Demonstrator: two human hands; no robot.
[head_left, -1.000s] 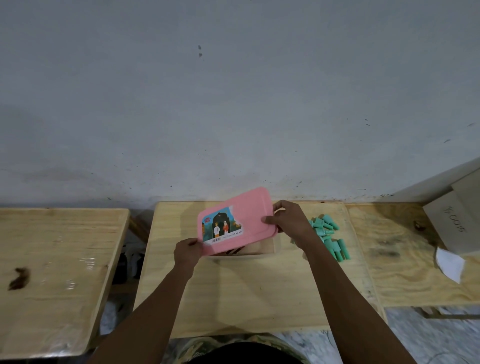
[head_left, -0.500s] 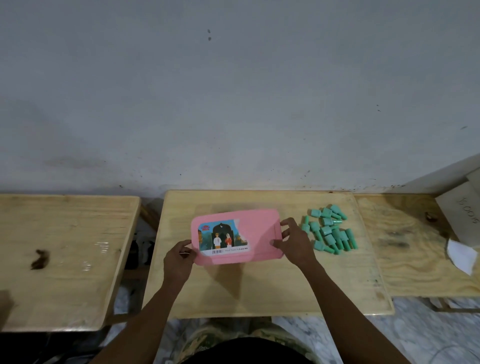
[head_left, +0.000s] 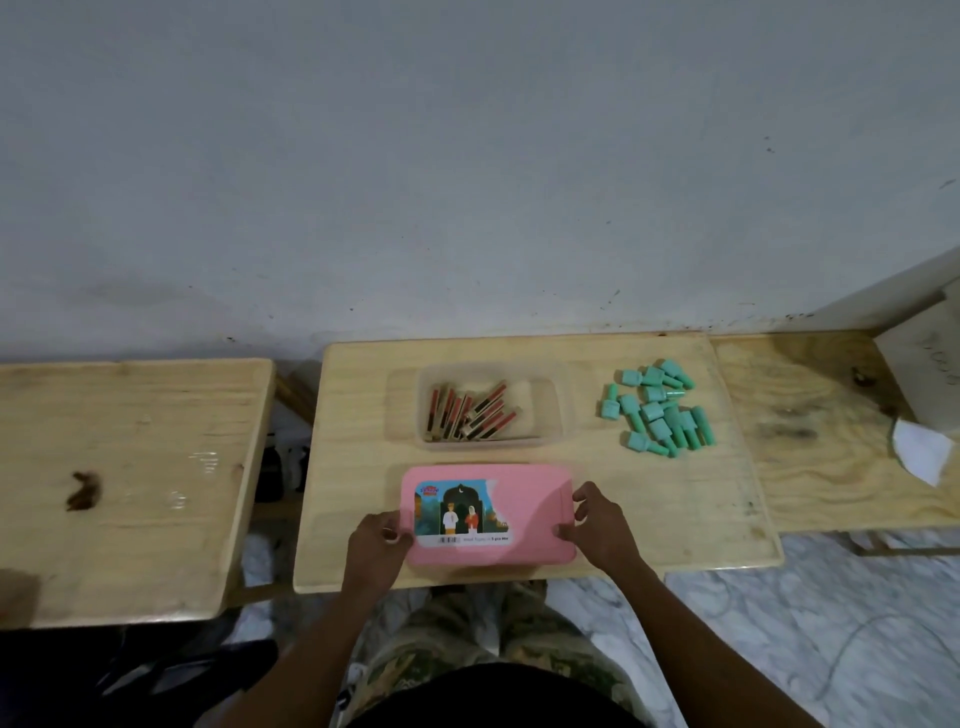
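Observation:
A pink lid (head_left: 530, 514) with a picture sticker lies flat near the front edge of the middle wooden table (head_left: 675, 499). My left hand (head_left: 376, 540) grips its left edge and my right hand (head_left: 602, 525) grips its right edge. Behind the lid stands a clear plastic box (head_left: 545, 410), uncovered, holding several red and gold tubes (head_left: 467, 415). To the right of the box lies a heap of several teal caps (head_left: 660, 410).
A second wooden table (head_left: 130, 467) stands to the left with a dark stain on it. A third table (head_left: 841, 457) on the right carries a white box (head_left: 924, 374) and a white scrap of paper (head_left: 922, 457). The grey wall runs behind the tables.
Both hands have brought the pink lid off the box and toward me, down onto the front of the table. The box with the tubes now shows uncovered.

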